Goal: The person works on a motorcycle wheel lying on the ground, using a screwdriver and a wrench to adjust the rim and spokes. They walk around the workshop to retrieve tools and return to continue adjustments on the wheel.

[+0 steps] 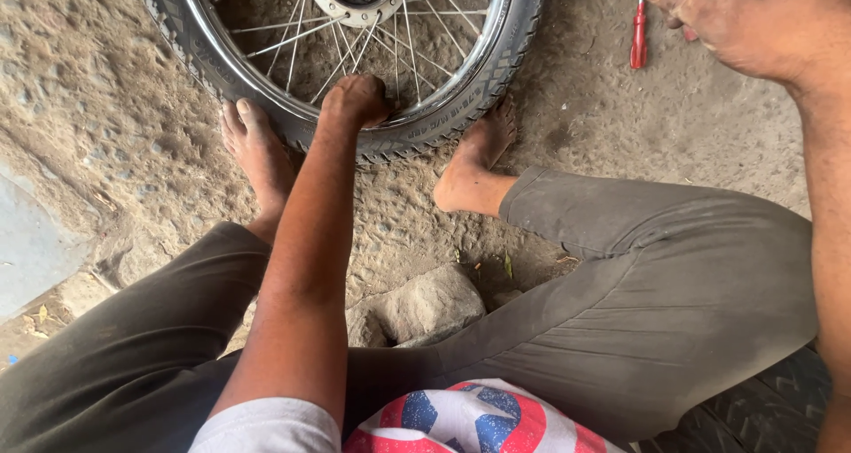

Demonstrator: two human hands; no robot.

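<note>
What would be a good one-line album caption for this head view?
Left hand presses a spoked wheel lying on the ground; right hand holds a red screwdriver.

The floor (97, 107) is rough, pitted ground of grey-brown earth or worn concrete, dusty and uneven, lit by soft daylight that casts only faint shadows. A grey lump of stone (417, 309) juts up from it, with a few dry leaf scraps (507, 265) lying just beyond the stone and a smoother, paler grey slab (31, 240) well off to the stone's left at the frame's edge. Near that slab, small bits of litter (37, 316) sit on the dirt, and far to the stone's right a dark ribbed rubber surface (762, 409) covers the corner.
</note>
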